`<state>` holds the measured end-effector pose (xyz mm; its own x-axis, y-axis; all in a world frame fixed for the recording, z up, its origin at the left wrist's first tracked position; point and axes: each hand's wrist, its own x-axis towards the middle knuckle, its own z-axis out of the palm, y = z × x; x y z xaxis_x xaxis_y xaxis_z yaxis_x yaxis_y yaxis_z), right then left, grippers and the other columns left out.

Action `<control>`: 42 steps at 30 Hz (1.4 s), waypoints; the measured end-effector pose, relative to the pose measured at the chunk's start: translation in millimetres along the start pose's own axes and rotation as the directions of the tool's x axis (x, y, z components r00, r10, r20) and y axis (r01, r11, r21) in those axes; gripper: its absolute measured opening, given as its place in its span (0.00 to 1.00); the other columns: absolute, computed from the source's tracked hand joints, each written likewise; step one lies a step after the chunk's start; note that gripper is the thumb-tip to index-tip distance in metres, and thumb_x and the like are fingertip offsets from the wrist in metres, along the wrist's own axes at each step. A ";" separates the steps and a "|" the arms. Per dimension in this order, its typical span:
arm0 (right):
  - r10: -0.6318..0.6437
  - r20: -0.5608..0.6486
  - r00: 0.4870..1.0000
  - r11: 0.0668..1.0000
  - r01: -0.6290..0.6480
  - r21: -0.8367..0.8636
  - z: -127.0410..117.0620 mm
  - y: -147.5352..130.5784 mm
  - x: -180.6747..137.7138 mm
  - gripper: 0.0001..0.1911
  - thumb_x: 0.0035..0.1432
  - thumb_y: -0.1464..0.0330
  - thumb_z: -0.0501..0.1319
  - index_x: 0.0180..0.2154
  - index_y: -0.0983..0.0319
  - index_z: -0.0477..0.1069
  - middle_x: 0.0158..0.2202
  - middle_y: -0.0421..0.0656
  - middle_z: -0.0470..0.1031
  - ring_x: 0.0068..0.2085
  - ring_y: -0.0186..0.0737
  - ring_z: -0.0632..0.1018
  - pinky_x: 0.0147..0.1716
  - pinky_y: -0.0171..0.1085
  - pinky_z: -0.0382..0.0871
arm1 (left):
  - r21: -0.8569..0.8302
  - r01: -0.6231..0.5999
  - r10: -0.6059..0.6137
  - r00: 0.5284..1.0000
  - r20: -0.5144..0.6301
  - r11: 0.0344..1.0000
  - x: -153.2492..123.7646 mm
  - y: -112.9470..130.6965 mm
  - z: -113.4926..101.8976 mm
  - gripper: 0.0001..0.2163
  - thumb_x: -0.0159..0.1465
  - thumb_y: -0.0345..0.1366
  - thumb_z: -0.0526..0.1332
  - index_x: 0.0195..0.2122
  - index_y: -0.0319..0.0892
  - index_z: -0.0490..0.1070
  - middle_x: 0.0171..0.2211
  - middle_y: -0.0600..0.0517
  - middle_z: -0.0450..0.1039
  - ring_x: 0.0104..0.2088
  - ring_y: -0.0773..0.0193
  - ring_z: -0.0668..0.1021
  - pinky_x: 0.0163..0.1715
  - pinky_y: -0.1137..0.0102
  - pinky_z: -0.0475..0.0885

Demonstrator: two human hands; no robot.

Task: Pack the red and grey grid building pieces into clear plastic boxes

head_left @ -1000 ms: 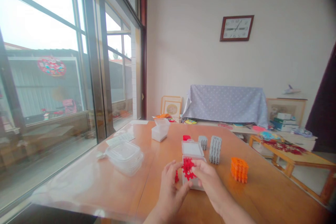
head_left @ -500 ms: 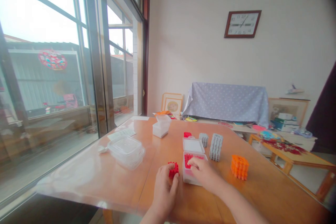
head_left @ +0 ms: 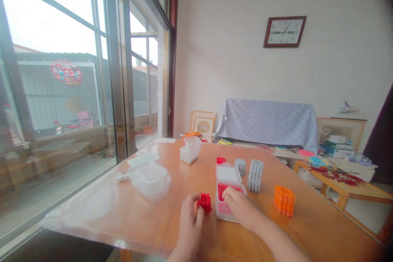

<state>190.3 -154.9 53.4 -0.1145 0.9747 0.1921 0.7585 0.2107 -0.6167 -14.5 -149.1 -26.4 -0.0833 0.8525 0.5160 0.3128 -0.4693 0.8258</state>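
Observation:
My left hand (head_left: 190, 217) is closed on a red stack of toothed plastic building pieces (head_left: 205, 202), low over the table's near side. Just right of it stands a clear plastic box (head_left: 224, 214) with its lid (head_left: 227, 173) folded back. Red pieces (head_left: 221, 188) lie inside. My right hand (head_left: 237, 202) reaches over the box's right wall with its fingertips pinched down among those pieces. Whether it grips one is hidden by the fingers.
Beyond the box are a small red piece (head_left: 221, 160) and two grey stacks, one short (head_left: 240, 166) and one tall (head_left: 255, 177). An orange stack (head_left: 284, 201) stands right. Leftward sit a lidded clear container (head_left: 149, 180), a white open box (head_left: 188, 155) and a paper sheet (head_left: 144, 159).
The red stack in my left hand has turned and shows more of its face. My right hand stays in the box. The whole view has shifted slightly.

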 end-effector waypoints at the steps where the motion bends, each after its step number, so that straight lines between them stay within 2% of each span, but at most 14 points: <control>1: -0.004 -0.003 1.000 1.000 0.004 0.014 -0.2 0.6 0.2 0.15 0.65 0.62 0.48 0.34 0.57 0.71 0.33 0.40 0.78 0.36 0.40 0.75 0.37 0.36 0.62 | -0.001 0.019 -0.019 1.000 -0.011 1.000 1.0 -1.7 -0.7 0.13 0.63 0.33 0.55 0.48 0.45 0.70 0.47 0.47 0.75 0.50 0.55 0.76 0.53 0.55 0.69; 5: -0.013 -0.068 0.998 0.998 0.017 0.056 -2.0 5.9 0.9 0.16 0.64 0.60 0.49 0.34 0.58 0.73 0.32 0.41 0.78 0.36 0.41 0.75 0.39 0.37 0.64 | 0.053 0.062 -0.062 0.998 0.006 0.997 8.2 -9.9 -8.1 0.18 0.61 0.35 0.58 0.53 0.43 0.68 0.52 0.44 0.73 0.55 0.53 0.73 0.57 0.55 0.66; 9: -0.005 -0.149 0.989 0.995 0.019 0.099 -4.9 11.1 -0.1 0.17 0.62 0.57 0.51 0.34 0.58 0.74 0.30 0.41 0.78 0.35 0.42 0.75 0.38 0.37 0.65 | 0.163 0.033 -0.059 0.986 0.157 0.986 19.5 -20.5 -19.8 0.26 0.56 0.39 0.65 0.57 0.43 0.67 0.58 0.42 0.70 0.60 0.49 0.69 0.62 0.55 0.62; 13: 0.006 -0.202 0.979 0.990 0.023 0.142 -6.1 11.0 -1.7 0.19 0.63 0.54 0.51 0.35 0.58 0.74 0.31 0.41 0.77 0.35 0.43 0.75 0.38 0.37 0.66 | 0.226 -0.016 -0.043 0.966 0.257 0.974 29.2 -27.1 -25.7 0.28 0.55 0.36 0.66 0.59 0.47 0.68 0.58 0.43 0.71 0.59 0.47 0.70 0.59 0.53 0.64; 18: 0.001 -0.215 0.977 0.986 0.035 0.161 -4.4 9.1 -2.5 0.21 0.63 0.51 0.51 0.32 0.58 0.73 0.29 0.40 0.76 0.35 0.43 0.75 0.38 0.38 0.67 | 0.253 -0.106 0.048 0.973 0.227 0.962 34.6 -29.8 -24.0 0.27 0.54 0.30 0.64 0.57 0.52 0.69 0.50 0.48 0.78 0.53 0.48 0.75 0.54 0.51 0.67; 22: 0.003 -0.242 0.970 0.983 0.041 0.178 -3.7 5.7 -3.2 0.22 0.63 0.50 0.51 0.32 0.58 0.73 0.29 0.40 0.76 0.34 0.44 0.75 0.37 0.38 0.67 | 0.234 -0.144 0.100 0.977 0.187 0.962 34.9 -26.7 -26.5 0.27 0.55 0.30 0.64 0.57 0.52 0.68 0.50 0.48 0.77 0.53 0.49 0.75 0.55 0.50 0.67; 27: 0.027 -0.294 0.955 0.975 0.040 0.221 -7.7 -13.3 -6.2 0.21 0.63 0.51 0.53 0.35 0.59 0.75 0.31 0.41 0.79 0.36 0.45 0.77 0.40 0.39 0.68 | 0.172 -0.196 0.185 0.980 0.078 0.965 31.9 -8.4 -31.7 0.27 0.61 0.34 0.63 0.62 0.50 0.62 0.53 0.47 0.75 0.55 0.53 0.74 0.57 0.51 0.67; 31: 0.020 -0.253 0.967 0.952 0.059 0.300 -4.9 -34.4 -5.8 0.19 0.63 0.53 0.54 0.40 0.59 0.75 0.34 0.43 0.80 0.39 0.46 0.78 0.42 0.40 0.69 | 0.110 -0.255 0.255 0.967 0.017 0.961 24.7 14.2 -25.7 0.29 0.64 0.35 0.62 0.65 0.49 0.55 0.56 0.45 0.72 0.57 0.54 0.72 0.58 0.52 0.67; 34: 0.070 -0.161 0.984 0.897 0.009 0.443 1.8 -45.2 -2.0 0.21 0.61 0.53 0.56 0.45 0.60 0.75 0.38 0.45 0.81 0.41 0.48 0.80 0.42 0.41 0.72 | 0.061 -0.280 0.280 0.960 0.003 0.958 17.9 29.7 -16.4 0.31 0.65 0.34 0.62 0.67 0.49 0.51 0.57 0.44 0.70 0.58 0.55 0.72 0.58 0.54 0.68; 37: 0.074 -0.085 0.994 0.802 -0.009 0.597 3.8 -49.1 1.7 0.22 0.57 0.53 0.58 0.45 0.61 0.75 0.41 0.47 0.82 0.42 0.49 0.81 0.43 0.42 0.74 | 0.046 -0.303 0.302 0.953 0.020 0.952 12.7 37.5 -8.6 0.32 0.66 0.35 0.62 0.68 0.49 0.49 0.59 0.42 0.67 0.59 0.54 0.71 0.59 0.54 0.68; 39: 0.060 -0.094 0.994 0.770 0.013 0.638 -0.1 -46.6 3.5 0.21 0.57 0.55 0.58 0.45 0.61 0.75 0.41 0.47 0.82 0.42 0.48 0.81 0.43 0.42 0.74 | 0.072 -0.324 0.322 0.946 0.039 0.943 10.3 35.6 -5.7 0.32 0.65 0.36 0.63 0.67 0.49 0.50 0.60 0.41 0.66 0.60 0.53 0.70 0.59 0.53 0.68; 42: 0.067 -0.199 0.978 0.835 0.054 0.547 -10.1 -34.6 6.6 0.21 0.57 0.55 0.58 0.45 0.61 0.75 0.43 0.48 0.82 0.45 0.49 0.81 0.45 0.42 0.73 | 0.121 -0.331 0.325 0.943 0.067 0.936 6.9 22.9 -3.3 0.29 0.65 0.37 0.62 0.66 0.47 0.54 0.60 0.41 0.66 0.60 0.51 0.70 0.58 0.52 0.68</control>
<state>169.8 -156.5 83.7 0.0670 0.9521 0.2984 0.2766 0.2696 -0.9224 -11.0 -154.8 -3.1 0.0863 0.6669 0.7402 0.4346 -0.6937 0.5743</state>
